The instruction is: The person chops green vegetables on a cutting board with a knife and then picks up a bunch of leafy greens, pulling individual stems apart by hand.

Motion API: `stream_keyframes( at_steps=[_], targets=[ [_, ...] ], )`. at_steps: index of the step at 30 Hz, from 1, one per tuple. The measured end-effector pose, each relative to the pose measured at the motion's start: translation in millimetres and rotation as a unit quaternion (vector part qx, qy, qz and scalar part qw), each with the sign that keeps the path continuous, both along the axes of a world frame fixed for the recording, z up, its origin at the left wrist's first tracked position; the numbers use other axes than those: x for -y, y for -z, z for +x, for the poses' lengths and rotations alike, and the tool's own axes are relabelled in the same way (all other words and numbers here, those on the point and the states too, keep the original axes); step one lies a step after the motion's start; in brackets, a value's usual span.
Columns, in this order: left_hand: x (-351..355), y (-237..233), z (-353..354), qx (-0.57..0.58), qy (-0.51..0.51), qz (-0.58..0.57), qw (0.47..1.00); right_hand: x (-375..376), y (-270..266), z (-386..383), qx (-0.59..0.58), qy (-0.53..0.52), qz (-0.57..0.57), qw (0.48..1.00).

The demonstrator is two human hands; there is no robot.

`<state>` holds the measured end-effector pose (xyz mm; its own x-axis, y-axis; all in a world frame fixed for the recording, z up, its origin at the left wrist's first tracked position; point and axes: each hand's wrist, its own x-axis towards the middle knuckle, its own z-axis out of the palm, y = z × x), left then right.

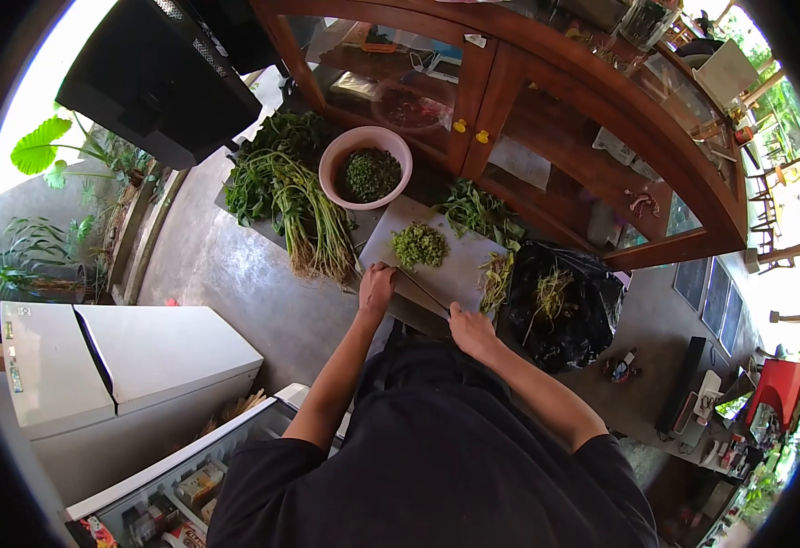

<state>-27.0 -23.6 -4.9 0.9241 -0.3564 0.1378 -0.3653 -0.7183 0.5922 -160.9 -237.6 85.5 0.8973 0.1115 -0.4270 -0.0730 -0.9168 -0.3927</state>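
Note:
My right hand (471,331) is wrapped round the handle of a knife (424,289), whose blade slants across the near side of a pale cutting board (462,265). At the blade's far end, my left hand (378,285) has its fingers drawn together at the board's left edge. Whether they pinch the blade tip or something small is too fine to see. Just beyond the knife lies a pile of chopped green stems (420,245). Trimmed stem ends (495,279) lie on the board's right side, and leafy greens (473,210) are at its far edge.
A pink basin (366,137) holds chopped greens. Beside it lies a large heap of rooted leafy stalks (301,210). A black plastic bag (572,315) with scraps is on the right. A glass-door wooden cabinet (480,91) stands behind; a white refrigerator (163,347) is at left.

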Motion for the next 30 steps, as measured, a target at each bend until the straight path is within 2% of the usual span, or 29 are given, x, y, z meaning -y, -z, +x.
stream_keyframes(
  at_steps=[3,6,9,11,13,23,30],
  targets=[
    [-0.6,-2.4,0.3,0.003,0.006,0.012,1.000,-0.9,9.7,0.7,0.025,-0.002,-0.010,1.000],
    [-0.8,0.3,0.2,0.013,0.001,0.005,1.000,-2.5,14.2,3.3,-0.008,-0.001,-0.006,1.000],
    [1.6,-5.6,-2.4,0.012,-0.011,0.013,1.000,-6.5,41.9,6.5,-0.033,0.016,-0.012,0.999],
    [1.4,-5.4,-3.8,0.018,-0.015,0.013,1.000,-13.6,56.3,13.0,0.017,0.026,0.000,1.000],
    [2.9,-5.8,-4.7,0.025,-0.017,0.013,0.999,-20.1,60.6,18.2,0.016,0.027,-0.006,0.999],
    [0.9,-0.5,-4.7,0.015,-0.036,-0.015,0.999,3.2,50.2,-12.7,0.007,0.011,-0.036,0.999],
    [-0.4,-10.2,-4.8,0.027,-0.001,0.019,0.999,-6.6,51.7,11.2,0.054,0.009,-0.039,0.998]
  ],
)
